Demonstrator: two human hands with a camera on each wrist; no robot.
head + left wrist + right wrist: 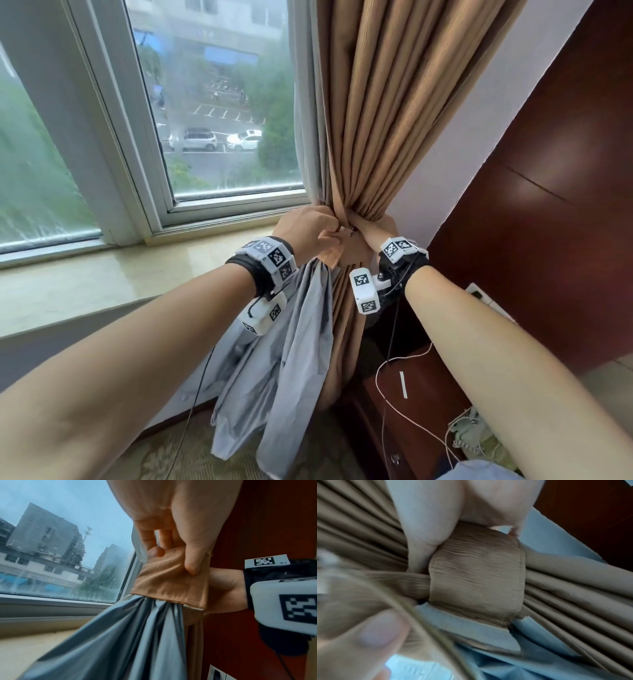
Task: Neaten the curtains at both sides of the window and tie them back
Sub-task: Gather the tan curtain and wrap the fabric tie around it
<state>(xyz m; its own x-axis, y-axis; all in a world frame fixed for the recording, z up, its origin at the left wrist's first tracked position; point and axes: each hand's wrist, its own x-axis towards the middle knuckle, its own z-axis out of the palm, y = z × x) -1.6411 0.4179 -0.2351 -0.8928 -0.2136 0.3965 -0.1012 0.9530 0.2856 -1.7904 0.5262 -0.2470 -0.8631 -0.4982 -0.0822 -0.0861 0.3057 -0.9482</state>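
The brown curtain (376, 120) with its grey lining (291, 359) hangs bunched at the window's right side. A matching brown tieback band (171, 588) is wrapped round the bundle at sill height; in the right wrist view the band (476, 585) sits snug over the pleats. My left hand (308, 228) pinches the band's loose flap between thumb (192, 566) and fingers. My right hand (371, 228) grips the band and bundle from the right, its fingers hidden behind the cloth. A thin cord loop (419, 622) crosses near a blurred fingertip (376, 632).
The pale stone sill (102, 274) runs left under the window (222, 102). A dark wood panel (548, 171) stands close on the right, with a wall socket (479, 294) and a low cabinet (411, 394) carrying a white cable below it.
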